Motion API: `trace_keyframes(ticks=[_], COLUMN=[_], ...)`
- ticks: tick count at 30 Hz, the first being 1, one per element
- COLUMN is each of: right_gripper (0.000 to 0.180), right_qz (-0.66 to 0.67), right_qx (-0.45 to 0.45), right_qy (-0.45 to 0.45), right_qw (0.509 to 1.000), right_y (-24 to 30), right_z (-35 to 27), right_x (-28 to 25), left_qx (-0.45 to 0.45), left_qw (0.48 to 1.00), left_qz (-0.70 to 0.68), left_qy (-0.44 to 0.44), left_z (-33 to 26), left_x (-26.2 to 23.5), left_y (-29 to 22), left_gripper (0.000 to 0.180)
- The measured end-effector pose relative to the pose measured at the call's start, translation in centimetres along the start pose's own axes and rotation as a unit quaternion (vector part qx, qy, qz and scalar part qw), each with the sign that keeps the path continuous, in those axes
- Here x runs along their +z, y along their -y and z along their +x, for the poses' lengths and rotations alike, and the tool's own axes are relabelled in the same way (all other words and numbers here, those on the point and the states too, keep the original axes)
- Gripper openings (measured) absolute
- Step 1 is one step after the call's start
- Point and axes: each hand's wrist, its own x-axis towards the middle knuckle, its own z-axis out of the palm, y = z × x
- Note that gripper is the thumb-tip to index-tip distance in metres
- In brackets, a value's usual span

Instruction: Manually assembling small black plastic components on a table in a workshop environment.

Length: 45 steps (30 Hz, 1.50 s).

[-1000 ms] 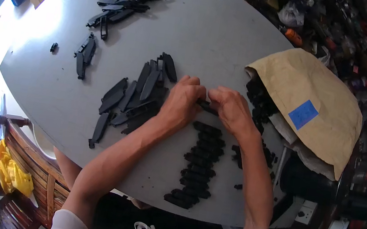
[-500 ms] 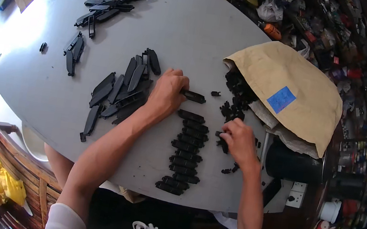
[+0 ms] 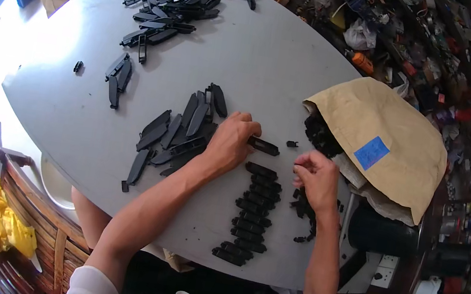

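Observation:
My left hand [image 3: 232,142] is closed on one end of a long black plastic part [image 3: 265,146], which lies level at the table, its far end pointing right. Just to the right of that part, my right hand [image 3: 320,181] has thumb and forefinger pinched together; whatever they hold, if anything, is too small to make out. Below the long part runs a column of similar black parts [image 3: 253,218], placed side by side. One small black piece [image 3: 292,144] lies alone above my right hand. Loose small black pieces [image 3: 304,211] are partly covered by that hand.
A beige sack [image 3: 399,132] with a blue patch spills black pieces [image 3: 319,134] on the right. Long black covers [image 3: 180,132] lie left of my left hand, and a bigger pile [image 3: 174,7] sits at the far side. A wooden chair [image 3: 33,217] stands at lower left.
The whole view has shifted, so things sit lower and further right. My right hand has moved away from the loose small pieces toward the long part; my left hand keeps its hold.

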Motion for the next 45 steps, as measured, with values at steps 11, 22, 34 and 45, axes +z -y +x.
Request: trace_keyframes(ticks=[11,22,34,45], right_gripper=[0.004,0.011,0.018,0.018], right_qz=[0.101,-0.066,-0.263,-0.267], right_qx=[0.005,-0.065,-0.101,-0.157], right_qy=[0.002,-0.035,-0.105,-0.036], right_qw=[0.995,0.995,0.954,0.95], right_y=[1.8,0.3,1.6,0.7], right_z=[4.8,6.0,4.7,5.6], right_x=[5.8,7.0,6.9,6.4], left_qx=[-0.033,-0.001,-0.022,-0.002], left_qw=[0.999,0.998,0.999,1.0], left_qz=[-0.03,-0.033,-0.034,0.004], left_qy=[-0.011,-0.048,-0.023,0.025], left_z=[0.2,0.2,0.1,0.5], left_x=[-0.2,0.5,0.4,-0.7], left_y=[0.0,0.6,0.5,-0.1], left_gripper=[0.022,0.017,0.017,0.026])
